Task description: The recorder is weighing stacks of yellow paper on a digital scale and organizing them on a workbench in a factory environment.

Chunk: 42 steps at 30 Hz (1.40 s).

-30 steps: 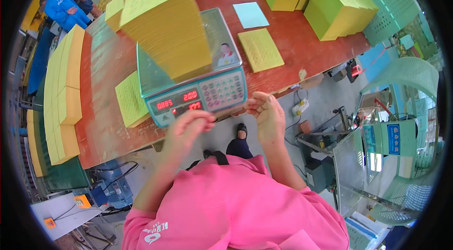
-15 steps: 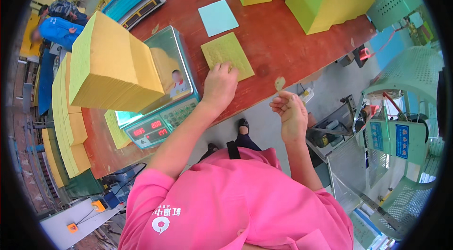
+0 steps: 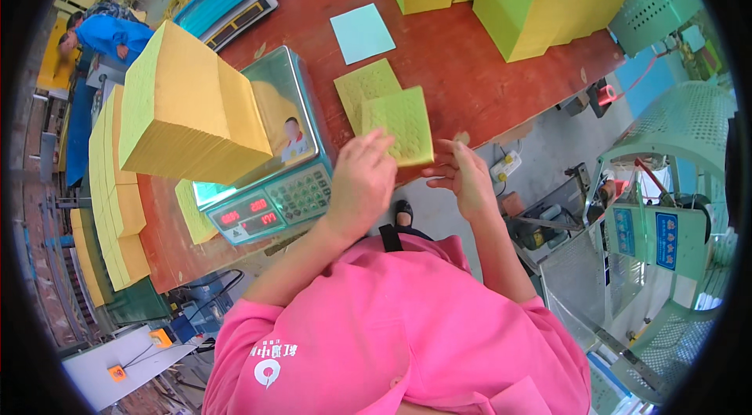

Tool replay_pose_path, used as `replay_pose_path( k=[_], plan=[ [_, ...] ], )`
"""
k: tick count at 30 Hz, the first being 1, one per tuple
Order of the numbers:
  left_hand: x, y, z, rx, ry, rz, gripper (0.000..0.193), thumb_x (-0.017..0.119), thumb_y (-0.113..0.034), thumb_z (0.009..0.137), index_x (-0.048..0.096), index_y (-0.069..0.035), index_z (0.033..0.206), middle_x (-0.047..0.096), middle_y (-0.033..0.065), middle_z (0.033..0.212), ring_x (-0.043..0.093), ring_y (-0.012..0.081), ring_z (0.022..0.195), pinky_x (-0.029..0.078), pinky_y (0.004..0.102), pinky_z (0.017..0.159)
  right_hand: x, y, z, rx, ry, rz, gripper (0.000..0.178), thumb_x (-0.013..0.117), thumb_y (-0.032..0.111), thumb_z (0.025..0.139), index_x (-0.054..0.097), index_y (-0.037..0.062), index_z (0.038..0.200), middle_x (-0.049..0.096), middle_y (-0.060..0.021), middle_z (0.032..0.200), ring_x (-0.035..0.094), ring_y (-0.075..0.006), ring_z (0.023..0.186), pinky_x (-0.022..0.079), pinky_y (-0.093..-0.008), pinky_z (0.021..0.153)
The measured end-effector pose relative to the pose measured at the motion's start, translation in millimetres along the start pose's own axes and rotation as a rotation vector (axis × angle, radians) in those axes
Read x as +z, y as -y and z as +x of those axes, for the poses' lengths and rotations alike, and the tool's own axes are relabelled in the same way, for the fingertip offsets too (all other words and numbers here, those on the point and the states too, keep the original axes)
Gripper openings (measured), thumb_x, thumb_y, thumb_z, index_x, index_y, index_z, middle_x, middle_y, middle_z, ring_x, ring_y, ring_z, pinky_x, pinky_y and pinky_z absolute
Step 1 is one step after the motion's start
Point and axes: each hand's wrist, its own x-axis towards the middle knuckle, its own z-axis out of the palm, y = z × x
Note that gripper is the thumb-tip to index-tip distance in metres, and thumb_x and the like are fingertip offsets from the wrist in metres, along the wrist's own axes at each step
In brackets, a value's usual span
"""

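A thin bundle of yellow-green paper sheets (image 3: pixel 398 124) with a textured top is lifted and tilted over the table, my left hand (image 3: pixel 365 180) gripping its lower left edge. My right hand (image 3: pixel 466 180) is at the bundle's lower right corner, fingers apart and half curled, and holds nothing that I can see. Partly covered by the lifted bundle, more yellow sheets (image 3: pixel 362 83) lie on the red table (image 3: pixel 446 94). Left of my left hand, a tall stack of yellow paper (image 3: pixel 192 113) stands on a digital weighing scale (image 3: pixel 301 188) with lit red figures.
Beyond the sheets lies a pale blue sheet (image 3: pixel 362 33). Large yellow paper stacks (image 3: pixel 540 4) stand at the table's far right. Far left sits a blue tray (image 3: pixel 223 0). Perforated green metal machinery (image 3: pixel 674 133) is on the right. A person in blue (image 3: pixel 110 37) is far left.
My left hand has lifted a bundle off the yellow sheets and moved it toward me and right. My right hand has moved left, to the bundle's corner.
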Motion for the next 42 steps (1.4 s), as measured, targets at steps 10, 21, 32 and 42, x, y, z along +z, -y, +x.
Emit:
replay_pose_path(
  k=[10,21,32,42],
  plan=[
    [-87,-5,-47,-0.664,-0.138,-0.945,0.043,0.069,-0.026,0.090,0.057,0.003,0.119,0.058,0.0137,0.120,0.058,0.0205,0.105,0.049,0.0324,0.089,79,34,-82,-0.393,0.021,-0.512,0.022,0.050,0.006,0.087,0.062,-0.0051,0.102,0.061,-0.0027,0.093,0.051,-0.0076,0.083,0.040,-0.0229,0.071],
    [-321,94,-34,-0.599,-0.506,-0.697,0.026,0.066,-0.029,0.091,0.063,-0.006,0.080,0.061,-0.0005,0.067,0.053,0.0075,0.056,0.037,0.0235,0.048,333,126,-43,-0.744,0.512,-0.565,0.036,0.064,0.004,0.084,0.060,-0.0047,0.119,0.062,-0.0042,0.081,0.056,-0.0078,0.070,0.046,-0.0240,0.059],
    [-317,188,-41,-0.766,-0.252,-0.812,0.025,0.059,-0.030,0.093,0.060,-0.010,0.077,0.057,-0.0003,0.063,0.050,0.0081,0.051,0.035,0.0232,0.045,373,100,6,-0.626,0.554,-0.618,0.051,0.067,0.003,0.085,0.047,-0.0090,0.131,0.065,-0.0100,0.088,0.062,-0.0134,0.083,0.049,-0.0265,0.077],
    [-306,182,-48,-0.747,-0.251,-0.804,0.026,0.060,-0.029,0.092,0.057,-0.010,0.074,0.054,-0.0008,0.060,0.049,0.0084,0.048,0.034,0.0236,0.042,358,86,19,-0.766,0.463,-0.740,0.043,0.071,0.008,0.083,0.058,-0.0065,0.121,0.062,-0.0027,0.072,0.056,-0.0084,0.069,0.046,-0.0246,0.066]
  ],
)
